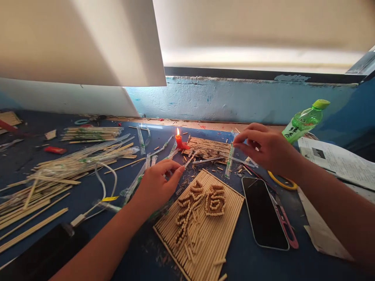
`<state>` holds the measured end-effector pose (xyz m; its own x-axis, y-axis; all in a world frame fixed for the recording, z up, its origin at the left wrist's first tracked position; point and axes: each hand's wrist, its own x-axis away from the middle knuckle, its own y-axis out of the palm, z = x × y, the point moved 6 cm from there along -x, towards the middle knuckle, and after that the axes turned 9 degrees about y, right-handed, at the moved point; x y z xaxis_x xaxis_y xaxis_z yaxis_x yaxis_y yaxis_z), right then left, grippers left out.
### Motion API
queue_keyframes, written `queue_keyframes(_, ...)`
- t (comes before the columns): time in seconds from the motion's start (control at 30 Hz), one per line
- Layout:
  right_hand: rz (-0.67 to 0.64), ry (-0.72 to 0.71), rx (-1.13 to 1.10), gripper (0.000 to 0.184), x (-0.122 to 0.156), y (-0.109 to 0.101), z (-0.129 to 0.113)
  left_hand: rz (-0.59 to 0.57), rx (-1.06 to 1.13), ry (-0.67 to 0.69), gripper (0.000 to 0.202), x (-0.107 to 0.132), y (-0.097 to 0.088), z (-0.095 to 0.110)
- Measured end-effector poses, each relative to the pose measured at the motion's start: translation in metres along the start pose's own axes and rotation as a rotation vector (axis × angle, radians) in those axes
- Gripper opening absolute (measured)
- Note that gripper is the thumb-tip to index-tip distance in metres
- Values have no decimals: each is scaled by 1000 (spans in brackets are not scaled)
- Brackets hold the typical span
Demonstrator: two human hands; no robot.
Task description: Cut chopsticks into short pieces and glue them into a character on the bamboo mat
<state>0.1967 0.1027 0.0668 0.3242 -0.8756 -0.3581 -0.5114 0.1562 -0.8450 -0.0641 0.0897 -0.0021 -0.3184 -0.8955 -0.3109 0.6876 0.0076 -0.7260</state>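
Note:
My left hand (164, 180) is closed in a pinch on a thin pale strip (190, 160), whose tip points toward a lit red candle (178, 141). My right hand (260, 142) pinches at the top end of a clear plastic wrapper (229, 162) with green print; its fingertips partly hide the grip. Below my hands lies a board of joined thin wooden sticks (227, 238). On it are raised figures (215, 201) built from short stick pieces, and several loose pieces (190, 242). Behind the board is a smaller panel of sticks (209, 148).
A phone (263, 212) and a pink-handled cutter (288, 230) lie right of the board. Farther right are yellow-handled scissors (283, 181), a green bottle (304, 121) and printed paper (336, 160). Chopsticks (93, 133), wrappers and a white cable (101, 181) spread over the left side.

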Motion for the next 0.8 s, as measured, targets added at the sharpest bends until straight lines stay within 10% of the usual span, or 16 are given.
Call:
queue_keyframes(0.23, -619, 40, -249, 8, 45, 74, -42, -29, 10, 19, 24, 2, 4, 1)
queue_keyframes(0.57, -629, 26, -48, 13, 52, 85, -51, -32, 32, 8, 23, 4, 5, -4)
queue_keyframes(0.8, -310, 27, 189, 20, 20, 52, -12, -41, 34, 2, 25, 4, 5, -3)
